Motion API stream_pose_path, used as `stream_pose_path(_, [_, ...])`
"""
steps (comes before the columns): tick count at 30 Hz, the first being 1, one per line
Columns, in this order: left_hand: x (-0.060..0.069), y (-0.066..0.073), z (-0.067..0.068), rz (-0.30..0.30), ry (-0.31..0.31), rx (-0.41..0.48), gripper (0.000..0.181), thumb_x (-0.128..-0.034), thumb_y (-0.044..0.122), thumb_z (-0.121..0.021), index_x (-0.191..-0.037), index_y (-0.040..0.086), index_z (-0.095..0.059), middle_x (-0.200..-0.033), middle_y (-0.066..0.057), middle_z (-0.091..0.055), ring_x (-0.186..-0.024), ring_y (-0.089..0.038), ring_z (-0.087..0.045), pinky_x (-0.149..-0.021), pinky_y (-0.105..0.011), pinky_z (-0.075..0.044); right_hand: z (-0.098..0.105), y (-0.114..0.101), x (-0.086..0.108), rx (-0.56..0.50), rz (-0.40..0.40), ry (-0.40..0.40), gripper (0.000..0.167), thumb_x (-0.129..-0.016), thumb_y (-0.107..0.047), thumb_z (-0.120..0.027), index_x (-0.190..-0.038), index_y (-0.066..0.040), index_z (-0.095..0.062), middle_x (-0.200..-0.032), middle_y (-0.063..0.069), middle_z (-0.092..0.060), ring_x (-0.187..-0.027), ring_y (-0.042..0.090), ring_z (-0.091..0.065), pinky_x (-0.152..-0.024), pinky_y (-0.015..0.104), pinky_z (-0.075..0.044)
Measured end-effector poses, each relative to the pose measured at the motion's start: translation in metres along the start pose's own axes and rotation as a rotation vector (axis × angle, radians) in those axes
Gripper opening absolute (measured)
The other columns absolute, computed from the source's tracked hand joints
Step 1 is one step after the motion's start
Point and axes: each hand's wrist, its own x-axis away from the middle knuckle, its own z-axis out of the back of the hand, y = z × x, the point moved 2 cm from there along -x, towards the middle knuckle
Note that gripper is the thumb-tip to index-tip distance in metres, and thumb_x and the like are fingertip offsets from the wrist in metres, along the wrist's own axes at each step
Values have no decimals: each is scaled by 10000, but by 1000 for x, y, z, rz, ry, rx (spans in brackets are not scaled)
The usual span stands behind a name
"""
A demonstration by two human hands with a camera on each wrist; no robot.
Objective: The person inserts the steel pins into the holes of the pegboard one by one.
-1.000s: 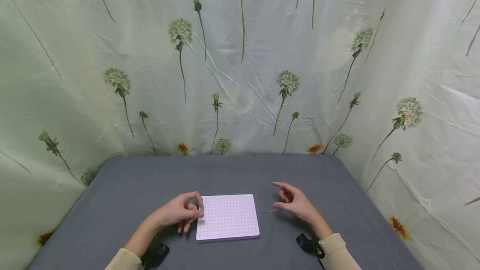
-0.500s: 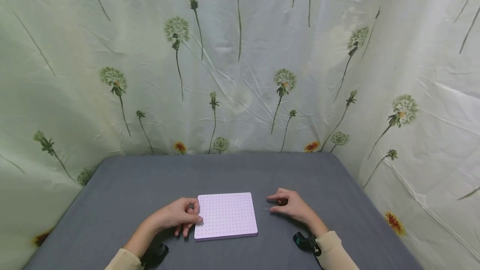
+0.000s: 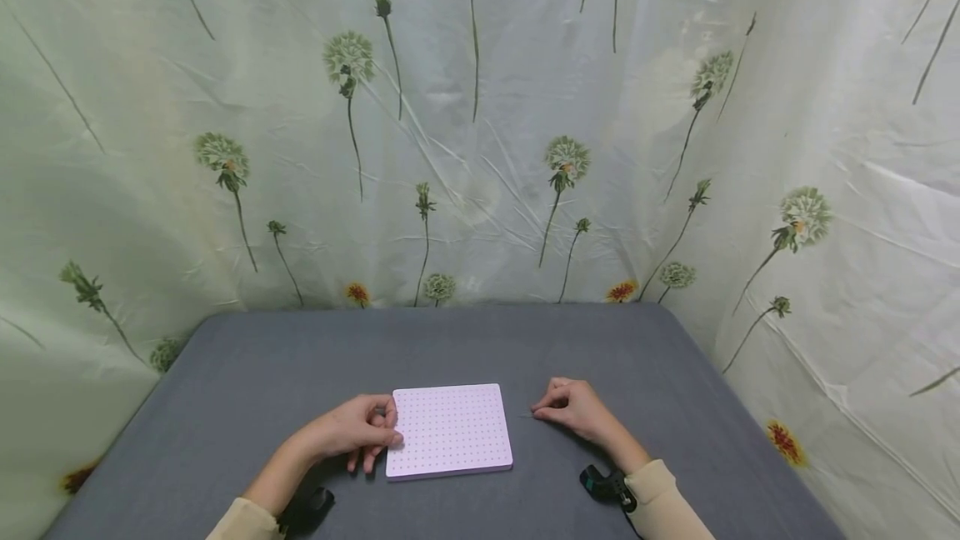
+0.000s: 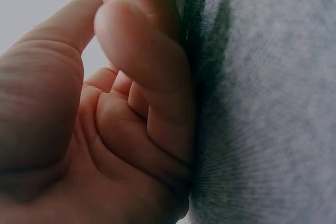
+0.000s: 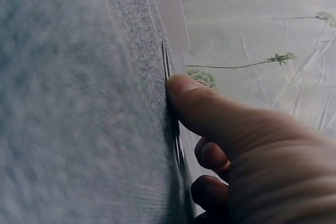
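Observation:
A pale lilac board (image 3: 450,432) with rows of small holes lies flat on the grey table. At its left edge my left hand (image 3: 352,427) grips the board, thumb over the top and fingers curled beside it. In the left wrist view the curled left fingers (image 4: 152,72) hide most of the board. To the right of the board, my right hand (image 3: 581,411) pinches slim metal tweezers (image 5: 166,61) low on the cloth. Their thin prongs point left towards the board. The right thumb (image 5: 199,100) covers their middle, and the forefinger is hidden there.
Grey cloth covers the table (image 3: 450,340), which has rounded far corners. A pale curtain (image 3: 480,148) printed with dandelions hangs behind it and along both sides. Black wrist cameras sit on both wrists.
My right thumb and forefinger have come together on the tweezers, whose two prongs now look like one line. My left thumb and forefinger have lowered onto the board's left edge.

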Motion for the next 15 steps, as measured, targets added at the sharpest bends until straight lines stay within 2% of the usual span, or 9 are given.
stream_pose_path(5, [0, 0, 1, -7, -4, 4, 253, -970, 190, -763, -938, 88, -534, -624, 30, -611, -469, -51, -625, -386, -195, -428, 0, 0, 0, -3, -45, 1, 52, -902, -94, -843, -886, -143, -852, -777, -53, -638, -702, -41, -484, -650, 179, -418])
stream_pose_path(15, [-1, -1, 0, 2, -6, 7, 255, -967, 197, -769, -956, 77, -543, -629, 31, -612, -470, -54, -626, -388, -194, -432, 1, 0, 1, -71, -60, 24, 52, -908, -115, -839, -882, -159, -843, -796, -30, -678, -712, -19, -522, -664, 187, -443])
